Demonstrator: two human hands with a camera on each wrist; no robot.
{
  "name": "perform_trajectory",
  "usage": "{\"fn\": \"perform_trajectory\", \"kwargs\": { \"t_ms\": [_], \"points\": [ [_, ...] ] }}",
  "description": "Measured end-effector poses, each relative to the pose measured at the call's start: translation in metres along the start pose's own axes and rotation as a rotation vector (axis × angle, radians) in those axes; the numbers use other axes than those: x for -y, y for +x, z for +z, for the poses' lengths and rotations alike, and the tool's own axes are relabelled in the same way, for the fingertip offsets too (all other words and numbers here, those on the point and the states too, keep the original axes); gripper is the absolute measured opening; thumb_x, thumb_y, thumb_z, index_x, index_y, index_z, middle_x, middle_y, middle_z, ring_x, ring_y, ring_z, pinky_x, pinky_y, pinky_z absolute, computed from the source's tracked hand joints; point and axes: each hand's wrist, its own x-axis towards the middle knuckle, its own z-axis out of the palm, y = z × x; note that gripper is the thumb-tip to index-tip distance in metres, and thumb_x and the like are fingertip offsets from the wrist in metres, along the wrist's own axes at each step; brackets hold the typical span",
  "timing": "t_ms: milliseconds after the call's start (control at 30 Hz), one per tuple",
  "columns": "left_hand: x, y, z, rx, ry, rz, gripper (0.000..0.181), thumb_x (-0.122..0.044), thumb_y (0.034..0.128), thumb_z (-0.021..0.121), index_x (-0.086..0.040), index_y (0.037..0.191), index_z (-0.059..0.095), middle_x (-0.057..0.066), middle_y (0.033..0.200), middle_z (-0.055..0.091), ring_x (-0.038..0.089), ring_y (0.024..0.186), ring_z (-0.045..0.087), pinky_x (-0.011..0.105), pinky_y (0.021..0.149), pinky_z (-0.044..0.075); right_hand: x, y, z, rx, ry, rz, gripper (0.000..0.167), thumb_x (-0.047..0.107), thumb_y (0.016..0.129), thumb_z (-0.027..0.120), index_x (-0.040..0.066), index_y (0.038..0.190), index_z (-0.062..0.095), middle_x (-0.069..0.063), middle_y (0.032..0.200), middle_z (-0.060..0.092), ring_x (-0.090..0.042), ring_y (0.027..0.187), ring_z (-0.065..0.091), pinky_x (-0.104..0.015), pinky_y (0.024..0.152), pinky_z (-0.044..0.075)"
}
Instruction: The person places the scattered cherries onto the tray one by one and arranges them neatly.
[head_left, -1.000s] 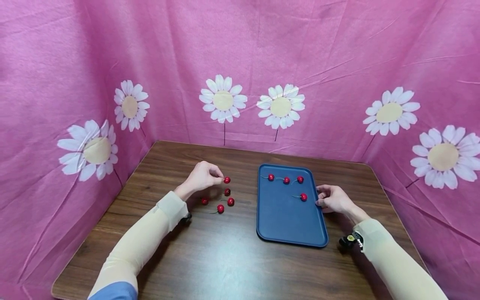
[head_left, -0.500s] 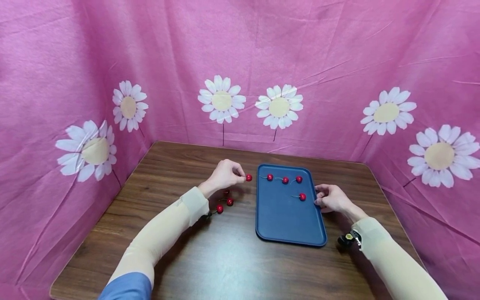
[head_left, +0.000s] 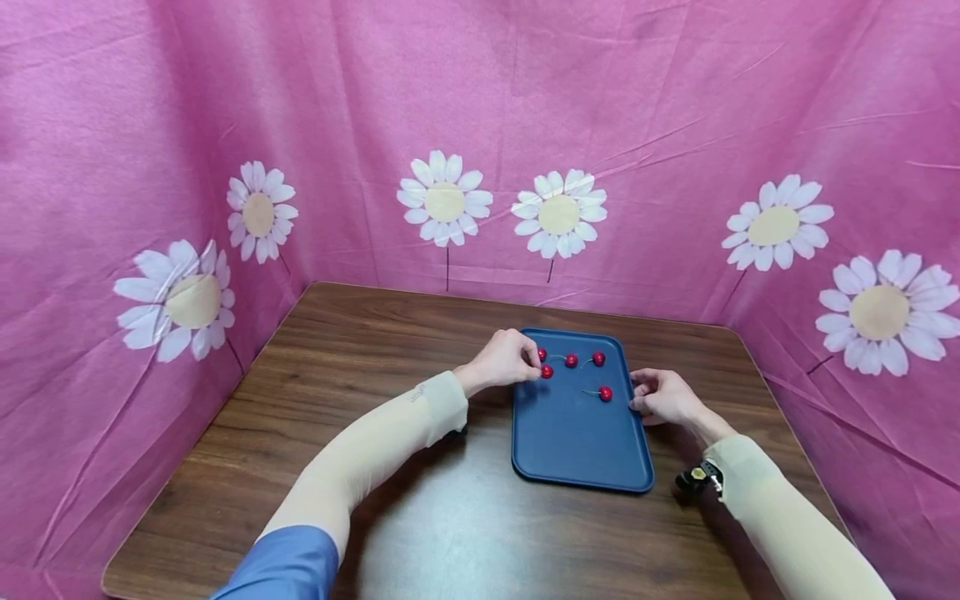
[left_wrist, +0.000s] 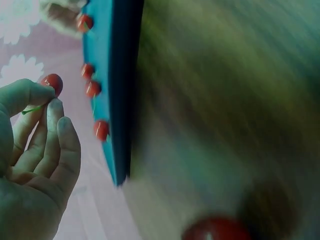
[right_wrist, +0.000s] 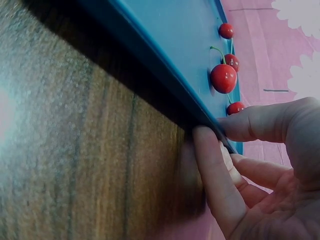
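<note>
My left hand (head_left: 504, 358) is over the left side of a blue tray (head_left: 577, 450). Between thumb and fingertips it pinches a red cherry (left_wrist: 52, 84) with a green stem, held above the tray in the left wrist view. Several cherries lie in the tray: one (head_left: 542, 354) partly behind the left fingers, others along the far end, and one (head_left: 605, 393) nearer the right rim. My right hand (head_left: 666, 397) grips the tray's right rim, thumb on top and fingers against the outer side, as the right wrist view shows.
A blurred cherry (left_wrist: 217, 230) shows at the bottom of the left wrist view, on the wooden table (head_left: 420, 533). The left forearm hides the table's middle-left in the head view. Pink cloth (head_left: 480, 100) with white flowers surrounds the table's back and sides.
My left hand has carried the cherry rightward from the table to over the tray. The forearm now covers the loose cherries on the table. My right hand and the tray stay nearly still.
</note>
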Motion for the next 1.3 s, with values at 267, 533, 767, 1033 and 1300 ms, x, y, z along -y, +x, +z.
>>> {"fn": "perform_trajectory", "kwargs": {
  "t_ms": [267, 533, 767, 1033, 1300],
  "points": [
    [-0.018, 0.015, 0.032, 0.041, -0.009, -0.053, 0.013, -0.014, 0.0939, 0.089, -0.017, 0.081, 0.085, -0.004, 0.083, 0.081, 0.004, 0.068, 0.063, 0.019, 0.064, 0.051, -0.001, 0.001, 0.000, 0.002, 0.015, -0.011, 0.065, -0.005, 0.099, 0.072, -0.015, 0.157, 0.046, -0.007, 0.099, 0.062, -0.016, 0.085, 0.068, -0.047, 0.081, 0.071],
    [-0.029, 0.025, 0.048, 0.121, 0.065, -0.093, 0.012, -0.019, 0.1001, 0.085, -0.018, 0.088, 0.086, -0.006, 0.084, 0.079, 0.006, 0.074, 0.066, 0.018, 0.066, 0.051, -0.001, 0.000, -0.001, 0.002, 0.008, -0.010, 0.064, -0.004, 0.101, 0.070, -0.015, 0.158, 0.045, -0.008, 0.100, 0.062, -0.017, 0.085, 0.070, -0.049, 0.082, 0.071],
    [-0.027, 0.031, 0.055, 0.147, 0.208, -0.105, 0.010, -0.020, 0.0994, 0.084, -0.021, 0.090, 0.084, -0.006, 0.096, 0.078, 0.008, 0.089, 0.063, 0.023, 0.077, 0.053, 0.000, 0.001, 0.000, -0.001, -0.002, -0.001, 0.063, -0.003, 0.101, 0.070, -0.014, 0.158, 0.046, -0.008, 0.100, 0.061, -0.018, 0.084, 0.069, -0.048, 0.082, 0.071],
    [-0.028, 0.033, 0.053, 0.166, 0.258, -0.089, 0.004, -0.022, 0.0981, 0.083, -0.019, 0.097, 0.086, -0.007, 0.099, 0.078, 0.008, 0.089, 0.064, 0.023, 0.076, 0.052, 0.000, 0.001, -0.001, -0.002, -0.010, -0.003, 0.062, -0.003, 0.101, 0.070, -0.014, 0.158, 0.046, -0.008, 0.099, 0.062, -0.018, 0.083, 0.069, -0.048, 0.080, 0.071],
    [-0.028, 0.030, 0.052, 0.162, 0.241, -0.113, 0.010, -0.019, 0.0975, 0.086, -0.022, 0.092, 0.078, -0.006, 0.098, 0.073, 0.010, 0.089, 0.062, 0.022, 0.075, 0.050, 0.000, 0.001, 0.000, -0.002, -0.007, -0.005, 0.064, -0.004, 0.100, 0.071, -0.015, 0.158, 0.045, -0.008, 0.099, 0.062, -0.017, 0.084, 0.068, -0.048, 0.081, 0.071]
  ]
}}
